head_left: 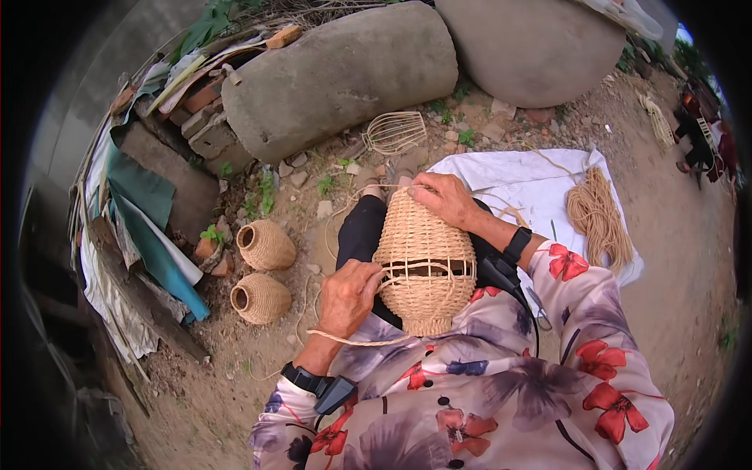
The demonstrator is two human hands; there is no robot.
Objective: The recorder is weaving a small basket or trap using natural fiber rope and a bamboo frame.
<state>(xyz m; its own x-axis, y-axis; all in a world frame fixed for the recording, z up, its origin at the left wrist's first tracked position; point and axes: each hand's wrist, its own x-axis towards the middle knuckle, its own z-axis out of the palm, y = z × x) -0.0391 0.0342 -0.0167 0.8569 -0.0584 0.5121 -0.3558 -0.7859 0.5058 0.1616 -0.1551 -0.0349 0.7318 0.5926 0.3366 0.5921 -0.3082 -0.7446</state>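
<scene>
A pale, jar-shaped woven cord basket (424, 303) lies in my lap, with an open band of bare ribs across its middle and a few strands crossing it. My left hand (348, 296) is closed at the basket's left edge beside that band, pinching a strand of cord. A loose length of cord (352, 341) runs below this hand toward the basket's base. My right hand (446, 202) grips the far end of the basket from the upper right, fingers curled over its weave. Both wrists carry black strapped devices.
Two small woven pots (265, 300) stand left. A white sheet (501, 168) at right bears a cord coil (599, 215). Ahead lie a wire frame (392, 133) and concrete cylinder (337, 82); bricks and tarps (141, 188) are piled left. Another person (697, 141) is at far right.
</scene>
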